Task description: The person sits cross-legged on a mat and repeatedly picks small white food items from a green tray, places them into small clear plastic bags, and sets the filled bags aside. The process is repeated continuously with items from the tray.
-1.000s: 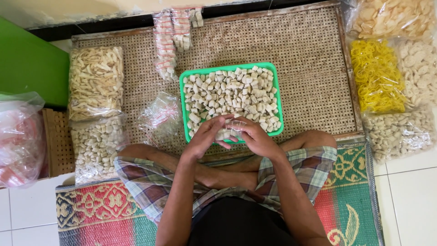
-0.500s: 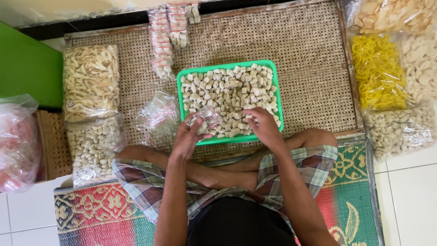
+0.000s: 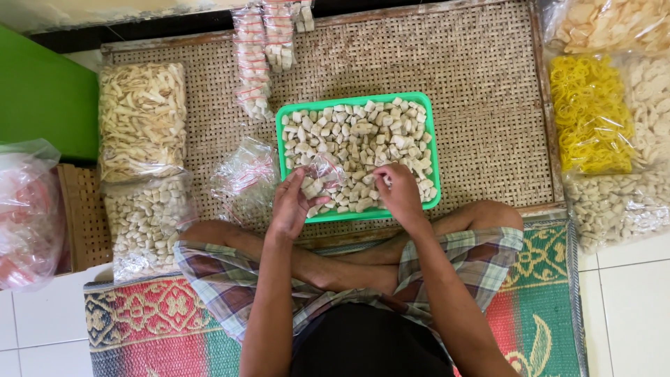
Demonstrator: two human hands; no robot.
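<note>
Seen from the head camera, looking straight down over crossed legs in checked shorts. Left hand at the near left rim of a green tray, fingers pinched around a small clear plastic bag held open over the pale cracker pieces that fill the tray. Right hand just beside it, resting on the pieces at the tray's near edge, fingertips curled down among them — whether any piece is actually gripped cannot be told. Tray set on a woven rattan mat, in the middle of the scene, directly ahead of the knees. Just left of the tray, touching the left wrist's side, a loose heap of empty clear bags. Farther left, two large sacks: strip-shaped crackers far, chunky pale crackers near. At the far edge, strings of small filled packets. On the right, well apart from the hands, a bag of yellow ring crackers among other pale snack bags. Far left, a green box side and a pinkish plastic bag. Underneath — a patterned red and green floor mat on white tiles.
</note>
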